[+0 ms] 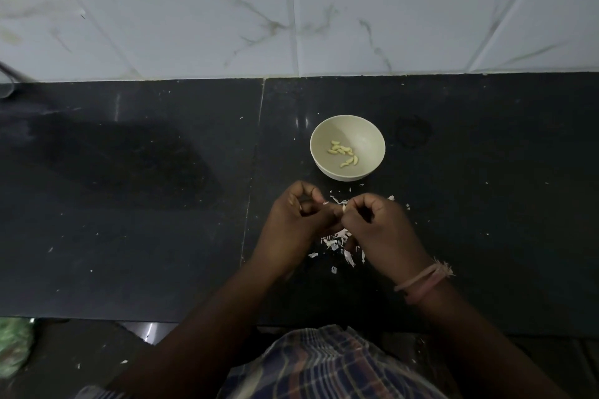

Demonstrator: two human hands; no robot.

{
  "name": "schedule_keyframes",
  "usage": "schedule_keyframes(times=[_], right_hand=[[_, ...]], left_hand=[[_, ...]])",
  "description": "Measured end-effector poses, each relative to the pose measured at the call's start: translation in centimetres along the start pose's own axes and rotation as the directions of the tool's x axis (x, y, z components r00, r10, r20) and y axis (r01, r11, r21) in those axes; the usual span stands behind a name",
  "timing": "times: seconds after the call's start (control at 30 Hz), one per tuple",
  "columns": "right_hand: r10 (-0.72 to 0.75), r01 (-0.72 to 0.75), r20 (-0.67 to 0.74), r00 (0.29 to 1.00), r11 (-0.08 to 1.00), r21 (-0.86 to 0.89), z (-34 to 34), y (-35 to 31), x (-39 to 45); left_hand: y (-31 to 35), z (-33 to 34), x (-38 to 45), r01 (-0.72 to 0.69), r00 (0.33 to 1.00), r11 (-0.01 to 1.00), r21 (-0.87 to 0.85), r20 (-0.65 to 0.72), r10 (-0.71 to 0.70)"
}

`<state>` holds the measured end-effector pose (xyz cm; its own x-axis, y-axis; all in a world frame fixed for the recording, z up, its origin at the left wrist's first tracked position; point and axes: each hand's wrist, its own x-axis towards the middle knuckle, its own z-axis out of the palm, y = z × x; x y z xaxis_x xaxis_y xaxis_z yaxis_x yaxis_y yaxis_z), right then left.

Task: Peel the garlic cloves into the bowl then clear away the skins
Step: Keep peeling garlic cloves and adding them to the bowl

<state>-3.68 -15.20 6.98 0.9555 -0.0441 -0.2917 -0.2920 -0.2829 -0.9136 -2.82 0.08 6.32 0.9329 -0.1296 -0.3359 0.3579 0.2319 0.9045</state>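
Dark bench (129,204), speckled with flecks. Left hand (298,223) and right hand (385,230): fingers curled, tips meeting on one small garlic clove (344,209) between them. Skins (340,244): loose scatter on bench beneath and beside hands. Bowl (369,139): just beyond hands, holding peeled cloves (343,154). Right wrist: thread band (421,282).

A dark, polished stone counter (129,204) fills the middle of the view, with a seam running down it left of centre. Behind it rises a wall of pale marble-veined tiles (194,10). At the lower left a crumpled green bag (14,347) lies on the dim floor. A plaid cloth (324,366) in blue, brown and white shows at the bottom edge. Pinkish thread bands (421,282) circle a wrist.
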Motion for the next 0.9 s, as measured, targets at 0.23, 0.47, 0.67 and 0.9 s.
schedule_keyframes(times=[0.23,0.47,0.67,0.9], right_hand=[[0.012,-0.012,-0.032,0.999,1.000,0.004,0.6,-0.6,-0.3],[0.016,-0.015,-0.001,1.000,0.996,0.085,1.3,-0.9,-1.0],[0.016,-0.012,-0.055,0.998,0.998,0.060,0.1,-0.7,-0.8],[0.030,-0.026,-0.056,0.998,0.998,0.064,-0.1,-0.4,-0.5]], left_hand=[[-0.1,-0.3,0.0,0.056,0.998,0.992,-0.111,0.025,-0.054],[-0.2,-0.9,0.5,0.130,0.990,0.981,-0.145,0.074,-0.120],[-0.6,0.2,0.4,0.040,0.998,0.990,-0.132,0.047,-0.034],[-1.2,0.9,0.3,0.022,1.000,0.989,-0.147,0.008,-0.021]])
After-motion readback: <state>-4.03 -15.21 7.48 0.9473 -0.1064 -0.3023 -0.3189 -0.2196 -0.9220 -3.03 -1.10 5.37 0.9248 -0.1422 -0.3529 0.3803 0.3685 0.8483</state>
